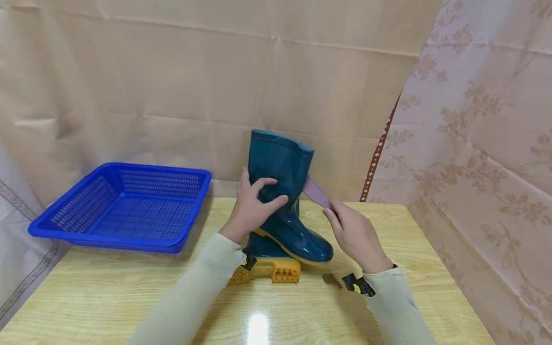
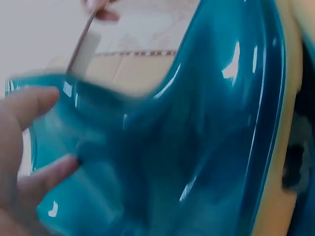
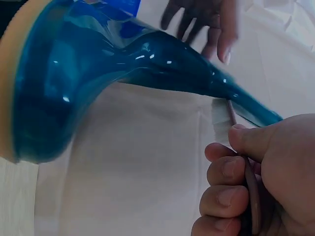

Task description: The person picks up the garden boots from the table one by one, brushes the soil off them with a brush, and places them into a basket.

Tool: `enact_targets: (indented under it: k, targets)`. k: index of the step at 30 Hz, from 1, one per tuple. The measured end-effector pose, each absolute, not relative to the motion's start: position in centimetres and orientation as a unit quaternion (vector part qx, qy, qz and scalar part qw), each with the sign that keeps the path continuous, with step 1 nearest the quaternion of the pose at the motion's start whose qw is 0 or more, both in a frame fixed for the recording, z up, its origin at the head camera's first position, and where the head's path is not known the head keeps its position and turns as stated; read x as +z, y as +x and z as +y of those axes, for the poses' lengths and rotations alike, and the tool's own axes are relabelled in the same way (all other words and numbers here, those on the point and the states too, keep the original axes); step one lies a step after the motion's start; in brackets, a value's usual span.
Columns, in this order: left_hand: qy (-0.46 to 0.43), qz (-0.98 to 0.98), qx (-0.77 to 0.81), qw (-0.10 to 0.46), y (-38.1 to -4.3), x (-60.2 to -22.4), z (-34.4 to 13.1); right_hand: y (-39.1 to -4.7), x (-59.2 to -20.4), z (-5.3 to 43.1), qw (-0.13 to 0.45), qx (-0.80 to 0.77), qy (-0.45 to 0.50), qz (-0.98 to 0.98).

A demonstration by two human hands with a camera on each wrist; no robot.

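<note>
A glossy teal rubber boot (image 1: 282, 163) with a yellow sole stands tilted, its foot over a second boot lying on its side, whose yellow sole (image 1: 276, 270) faces the front. My left hand (image 1: 254, 206) is at the left side of the shaft, thumb and fingers spread apart; in the left wrist view the fingers (image 2: 37, 105) overlap the teal surface. My right hand (image 1: 355, 235) grips the handle of a pale purple brush (image 1: 316, 191). In the right wrist view the brush's white bristles (image 3: 221, 120) are right at the upper shaft.
A blue plastic basket (image 1: 129, 239) with slotted walls stands at the left of the wooden table (image 1: 302, 316). A beige cloth (image 1: 194, 86) hangs behind the table, and a floral curtain (image 1: 487, 158) runs along the right side.
</note>
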State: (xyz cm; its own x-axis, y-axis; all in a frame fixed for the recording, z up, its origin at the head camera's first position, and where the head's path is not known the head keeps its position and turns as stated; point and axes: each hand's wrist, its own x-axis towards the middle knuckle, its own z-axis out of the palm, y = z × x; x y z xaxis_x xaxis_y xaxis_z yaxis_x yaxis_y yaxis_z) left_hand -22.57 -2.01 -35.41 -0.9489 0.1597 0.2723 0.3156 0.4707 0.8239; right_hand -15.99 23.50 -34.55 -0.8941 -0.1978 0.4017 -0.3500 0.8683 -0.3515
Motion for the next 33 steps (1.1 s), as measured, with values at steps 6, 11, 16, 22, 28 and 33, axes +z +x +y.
enact_targets:
  k: [6,11,16,22,28,33]
  targets:
    - [-0.117,-0.865,-0.463,0.155,-21.2,-34.6,0.0,-16.0,-34.7,23.0,0.181,0.220,0.157,-0.946]
    - [-0.104,-0.863,-0.476,0.133,-21.1,-34.0,0.5,-15.9,-34.8,22.7,0.169,0.227,0.155,-0.946]
    - [-0.116,-0.870,-0.458,0.140,-21.0,-33.7,0.6,-15.9,-34.8,22.6,0.157,0.234,0.156,-0.947]
    - [-0.132,-0.854,-0.472,0.176,-21.2,-33.1,0.5,-15.8,-34.7,22.6,0.162,0.236,0.155,-0.946]
    - [-0.125,-0.808,-0.546,0.180,-21.9,-32.2,-0.7,-15.5,-33.8,23.3,0.199,0.236,0.133,-0.942]
    - [-0.141,-0.755,-0.623,0.148,-22.3,-30.8,-2.2,-15.3,-33.4,23.9,0.243,0.247,0.123,-0.930]
